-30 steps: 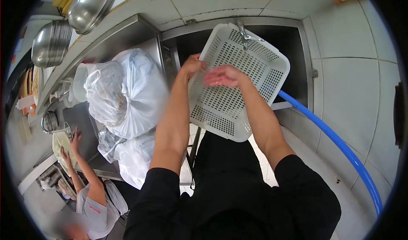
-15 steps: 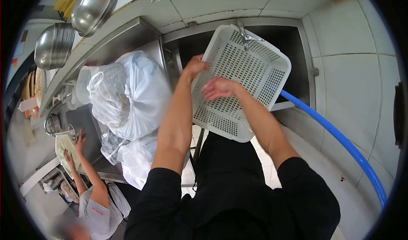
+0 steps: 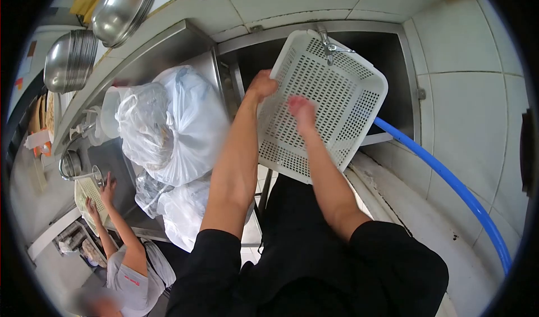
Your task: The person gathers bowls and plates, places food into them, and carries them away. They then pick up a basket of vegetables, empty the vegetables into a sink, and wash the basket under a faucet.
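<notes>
A white perforated plastic basket (image 3: 331, 112) sits at an angle over the dark sink (image 3: 250, 58), under a metal faucet (image 3: 329, 46). My left hand (image 3: 262, 85) is closed around the basket's left rim. Inside the basket, above its holed base, my right hand (image 3: 303, 112) is smeared by motion. Its fingers look bent inward, but I cannot make out whether they hold anything. No other item shows in the basket.
Full white plastic bags (image 3: 188, 126) are piled left of my arm. A blue hose (image 3: 449, 174) curves down on the right. Stacked steel bowls (image 3: 70, 61) stand at upper left. At lower left, another person (image 3: 132, 272) works with a light basket (image 3: 90, 196).
My right hand has moved from near the basket's left wall toward its middle, and its fingers have drawn in. My left hand stays on the rim.
</notes>
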Motion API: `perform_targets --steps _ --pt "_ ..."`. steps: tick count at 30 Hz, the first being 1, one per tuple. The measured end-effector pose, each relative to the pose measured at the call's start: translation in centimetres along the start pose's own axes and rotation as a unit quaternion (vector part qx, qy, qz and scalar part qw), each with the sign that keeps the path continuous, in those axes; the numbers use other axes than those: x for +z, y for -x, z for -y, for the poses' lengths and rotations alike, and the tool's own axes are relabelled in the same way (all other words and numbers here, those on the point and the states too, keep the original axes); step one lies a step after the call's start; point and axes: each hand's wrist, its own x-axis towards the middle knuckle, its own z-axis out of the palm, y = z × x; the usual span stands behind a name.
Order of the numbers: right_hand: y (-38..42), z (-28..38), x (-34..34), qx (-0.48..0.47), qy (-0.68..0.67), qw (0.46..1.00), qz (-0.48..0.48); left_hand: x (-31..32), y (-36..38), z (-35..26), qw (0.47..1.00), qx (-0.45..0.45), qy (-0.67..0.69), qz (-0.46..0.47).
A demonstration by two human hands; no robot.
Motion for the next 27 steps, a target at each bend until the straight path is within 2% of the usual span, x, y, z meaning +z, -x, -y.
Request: perform_targets --steps 1,3,5,6,8,10,11,12,13,14,15,16,18,19,20,21,22,23,25,26,27 --pt "-3.8 1.0 -2.8 -0.033 -0.188 0.974 0.124 -0.1 0.2 0.3 1.0 0.014 0.011 0.001" --pt "-6.2 7.5 -1.7 0.036 -0.268 0.962 -0.044 -0.2 0.3 0.6 1.0 0.01 0.012 -0.004" --pt "-10.0 10.2 -1.9 0.092 -0.176 0.98 -0.017 -0.1 0.0 0.5 1.0 0.014 0.013 -0.003" --pt "-11.2 11.1 -2.3 0.088 -0.173 0.981 -0.019 -0.1 0.1 0.7 1.0 0.021 0.018 -0.004" --pt "-13.3 12.2 -3.1 0.172 -0.255 0.95 0.057 -0.1 0.2 0.7 0.999 0.027 0.027 -0.005" --pt "-14.1 12.0 -3.8 0.181 -0.257 0.946 0.086 -0.6 0.5 0.4 1.0 -0.003 0.024 0.002" --pt "-12.4 12.5 -3.6 0.152 -0.098 0.981 0.074 -0.6 0.1 1.1 0.999 -0.009 0.049 0.012" --pt "-11.1 12.1 -4.1 0.121 0.064 0.989 0.06 -0.7 1.4 0.2 0.998 -0.014 0.052 0.015" --pt "-9.5 12.0 -5.2 0.14 0.318 0.914 0.21 -1.1 2.2 -1.0 0.999 -0.023 0.028 0.005" --pt "-6.8 11.8 -5.7 0.207 0.412 0.841 0.284 -1.4 2.9 -2.0 1.0 -0.03 0.004 -0.005" --pt "-4.8 11.9 -5.9 0.27 0.496 0.747 0.351 -1.1 1.5 -0.1 1.0 -0.006 0.029 -0.009" --pt "-4.7 11.9 -6.3 0.269 0.503 0.743 0.35 -1.4 1.1 -0.2 0.999 -0.004 0.036 -0.012" --pt "-4.5 11.4 -7.7 0.203 0.294 0.904 0.234 -1.4 1.5 -0.1 0.999 -0.022 0.038 0.001" --pt "-5.7 11.7 -7.3 0.15 0.183 0.966 0.105 -1.5 1.5 -0.3 0.999 -0.021 0.041 -0.003" --pt "-7.2 11.9 -6.8 0.15 0.184 0.966 0.107 -1.6 2.4 -1.3 0.999 -0.033 0.029 -0.01" --pt "-9.4 12.0 -6.2 0.11 0.039 0.992 0.054 -1.6 2.9 -2.0 0.999 -0.045 0.016 -0.015" --pt "-10.9 12.0 -5.9 0.067 -0.109 0.992 -0.001 -1.6 3.0 -2.0 0.999 -0.047 0.014 -0.013" --pt "-11.4 11.9 -5.6 0.069 -0.112 0.991 -0.005 -1.6 3.0 -1.9 0.999 -0.038 0.019 -0.01" --pt "-11.6 12.2 -5.0 0.148 -0.145 0.974 0.089 -1.6 2.9 -1.1 0.999 -0.029 0.024 -0.002" --pt "-11.2 12.4 -5.5 0.145 -0.146 0.975 0.087 -1.6 2.4 -0.2 0.999 -0.017 0.037 -0.007" --pt "-10.4 12.5 -6.1 0.196 -0.018 0.967 0.16 -1.7 2.1 0.3 0.999 -0.005 0.052 -0.013"
